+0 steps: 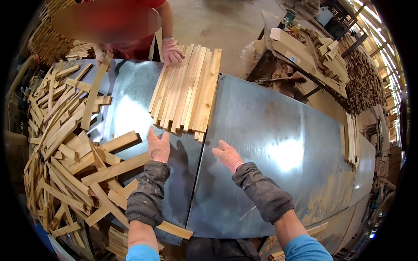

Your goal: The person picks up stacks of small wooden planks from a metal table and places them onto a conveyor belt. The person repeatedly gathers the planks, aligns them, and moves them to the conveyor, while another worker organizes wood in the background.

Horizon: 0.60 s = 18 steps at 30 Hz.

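A row of wooden strips (185,91) lies side by side on the metal table, their near ends uneven. Just short of those ends is my left hand (158,147), gloved, with thumb and fingers apart and nothing in it. My right hand (228,155), also gloved, hovers over the bare metal right of the table seam, fingers stretched out and holding nothing. Across the table, a co-worker in red rests one gloved hand (172,52) on the far end of the row. That person's other hand (102,57) holds a single wooden strip (92,98) slanting toward the pile.
A jumbled pile of wooden pieces (65,161) covers the table's left side, some reaching near my left forearm. The shiny metal tabletop (261,130) extends right, with thin strips (351,139) at its edge. Beyond stands a bench with a cardboard box (292,52) and scraps.
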Each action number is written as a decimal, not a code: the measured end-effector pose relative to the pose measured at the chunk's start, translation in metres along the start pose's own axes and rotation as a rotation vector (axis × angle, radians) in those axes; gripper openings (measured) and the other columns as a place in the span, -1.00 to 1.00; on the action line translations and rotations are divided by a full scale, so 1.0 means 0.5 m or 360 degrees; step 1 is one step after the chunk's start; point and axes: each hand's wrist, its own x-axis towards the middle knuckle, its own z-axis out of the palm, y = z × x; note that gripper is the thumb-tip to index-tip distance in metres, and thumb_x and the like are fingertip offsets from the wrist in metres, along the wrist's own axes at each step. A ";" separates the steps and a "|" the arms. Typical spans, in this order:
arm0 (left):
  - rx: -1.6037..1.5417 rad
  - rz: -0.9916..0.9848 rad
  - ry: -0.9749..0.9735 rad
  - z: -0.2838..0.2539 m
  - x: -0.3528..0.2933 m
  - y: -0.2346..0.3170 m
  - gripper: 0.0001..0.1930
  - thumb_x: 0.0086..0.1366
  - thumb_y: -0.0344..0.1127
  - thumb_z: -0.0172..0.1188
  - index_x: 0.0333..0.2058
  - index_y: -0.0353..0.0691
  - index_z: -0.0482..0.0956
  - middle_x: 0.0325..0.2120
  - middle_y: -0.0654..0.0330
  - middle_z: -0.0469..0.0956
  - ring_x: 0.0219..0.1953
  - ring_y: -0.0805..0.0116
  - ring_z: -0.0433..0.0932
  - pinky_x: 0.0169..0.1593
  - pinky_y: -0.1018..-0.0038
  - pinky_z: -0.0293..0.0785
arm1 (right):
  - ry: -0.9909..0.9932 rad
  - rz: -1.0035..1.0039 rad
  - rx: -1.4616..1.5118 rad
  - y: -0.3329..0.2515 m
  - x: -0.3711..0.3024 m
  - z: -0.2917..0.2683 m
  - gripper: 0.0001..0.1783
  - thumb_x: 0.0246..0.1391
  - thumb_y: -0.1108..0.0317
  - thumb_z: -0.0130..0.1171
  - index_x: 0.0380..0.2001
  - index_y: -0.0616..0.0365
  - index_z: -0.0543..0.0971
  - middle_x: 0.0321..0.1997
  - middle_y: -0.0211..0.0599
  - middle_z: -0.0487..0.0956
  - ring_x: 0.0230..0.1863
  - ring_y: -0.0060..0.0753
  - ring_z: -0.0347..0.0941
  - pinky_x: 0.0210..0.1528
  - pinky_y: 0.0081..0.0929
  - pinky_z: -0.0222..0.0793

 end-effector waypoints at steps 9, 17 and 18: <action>0.0360 0.0289 0.0001 0.012 0.234 0.054 0.02 0.18 -0.06 0.52 0.48 -0.43 0.21 0.37 -0.27 0.38 0.42 -0.20 0.36 0.49 0.17 0.31 | 0.0303 -0.0235 0.0011 -0.115 0.168 0.028 0.02 0.24 -0.07 0.33 0.53 0.37 0.19 0.26 0.24 0.63 0.31 0.16 0.56 0.36 -0.16 0.40; -0.0125 0.0102 -0.0765 0.029 0.295 0.121 -0.22 0.11 -0.19 0.62 0.21 -0.44 0.45 -0.02 -0.08 0.70 0.00 0.08 0.72 0.12 0.21 0.64 | 0.0501 -0.0182 0.0035 -0.112 0.251 0.074 0.09 0.23 -0.10 0.32 0.58 0.34 0.14 0.41 0.25 0.51 0.43 0.16 0.46 0.47 -0.16 0.33; -0.0045 0.0134 -0.0688 0.031 0.295 0.114 -0.22 0.12 -0.22 0.61 0.23 -0.45 0.44 -0.02 -0.08 0.70 -0.02 0.08 0.72 0.11 0.21 0.64 | 0.0453 -0.0106 0.0027 -0.128 0.246 0.069 0.10 0.22 -0.11 0.33 0.59 0.34 0.13 0.42 0.25 0.51 0.43 0.15 0.45 0.48 -0.15 0.32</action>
